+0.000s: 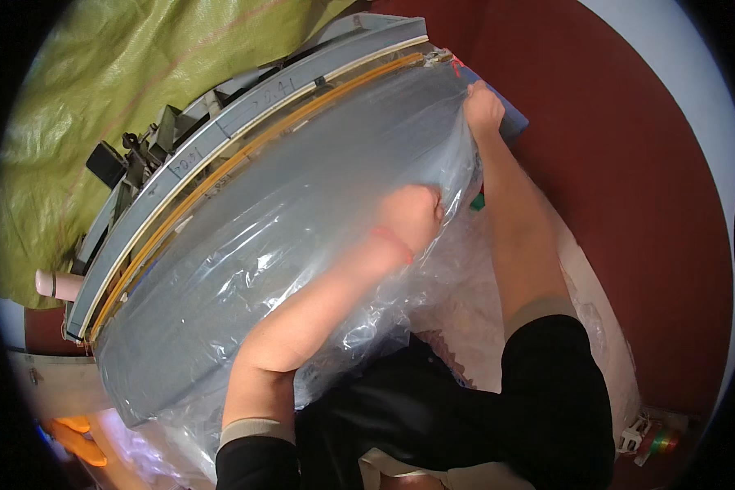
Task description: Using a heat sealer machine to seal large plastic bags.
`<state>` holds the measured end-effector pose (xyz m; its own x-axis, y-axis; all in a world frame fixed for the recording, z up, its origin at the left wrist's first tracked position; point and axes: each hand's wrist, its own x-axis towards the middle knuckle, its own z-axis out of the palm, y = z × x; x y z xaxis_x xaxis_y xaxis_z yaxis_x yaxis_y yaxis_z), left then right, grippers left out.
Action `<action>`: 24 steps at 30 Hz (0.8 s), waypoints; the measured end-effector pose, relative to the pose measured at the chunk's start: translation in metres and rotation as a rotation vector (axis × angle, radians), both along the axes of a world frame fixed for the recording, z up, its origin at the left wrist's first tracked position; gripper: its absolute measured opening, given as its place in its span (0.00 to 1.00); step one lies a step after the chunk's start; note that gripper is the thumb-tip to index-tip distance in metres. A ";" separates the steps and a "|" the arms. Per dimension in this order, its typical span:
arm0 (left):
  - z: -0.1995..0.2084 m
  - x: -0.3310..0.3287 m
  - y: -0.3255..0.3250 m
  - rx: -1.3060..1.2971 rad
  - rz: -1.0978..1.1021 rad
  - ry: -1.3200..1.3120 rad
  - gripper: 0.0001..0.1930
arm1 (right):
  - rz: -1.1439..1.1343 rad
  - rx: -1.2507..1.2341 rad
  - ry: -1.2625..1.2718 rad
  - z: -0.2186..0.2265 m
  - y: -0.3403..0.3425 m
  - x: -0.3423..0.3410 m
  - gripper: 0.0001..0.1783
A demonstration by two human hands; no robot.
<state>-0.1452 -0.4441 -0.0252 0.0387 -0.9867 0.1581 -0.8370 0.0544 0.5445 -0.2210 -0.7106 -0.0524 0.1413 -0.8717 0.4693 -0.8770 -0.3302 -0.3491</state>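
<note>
A large clear plastic sheet (pixel 245 245) covers a long grey work surface and hangs toward my lap in crinkled folds. My right hand (pixel 483 108) is closed on the sheet's edge near the far right corner and pulls it taut there. Nearer to me, my left hand (pixel 412 216) makes a fist at the sheet's near edge, with the plastic bunched around it. A reddish band circles that wrist. The fingers' inner side is partly hidden on both hands.
Along the far side runs a grey metal rail (pixel 261 102) with an orange strip (pixel 302 106) beside it. Behind stand clamps and a black box (pixel 106 163), plus a green woven tarp (pixel 139 65). A pink bottle (pixel 57 284) lies far left; orange slippers (pixel 79 441) are lower left.
</note>
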 end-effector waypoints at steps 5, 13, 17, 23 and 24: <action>0.015 0.010 0.014 0.097 0.065 1.620 0.10 | 0.031 0.018 -0.016 0.000 0.001 0.001 0.15; 0.022 0.074 0.225 0.399 -0.161 0.913 0.13 | 0.053 0.078 0.044 -0.003 -0.007 -0.003 0.18; 0.046 0.133 0.379 0.537 0.521 0.948 0.10 | 0.048 0.036 0.043 -0.010 -0.020 -0.008 0.19; 0.114 0.207 0.607 0.294 1.130 0.596 0.06 | 0.061 0.051 0.136 -0.022 -0.039 -0.011 0.18; 0.131 0.220 0.642 0.222 1.245 0.450 0.04 | 0.078 0.049 0.152 -0.027 -0.042 -0.007 0.19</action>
<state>0.0747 0.1977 0.1059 0.9290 -0.2603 -0.2631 -0.0119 -0.7315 0.6817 -0.2276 -0.7522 -0.0792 0.2761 -0.8763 0.3948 -0.8931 -0.3856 -0.2315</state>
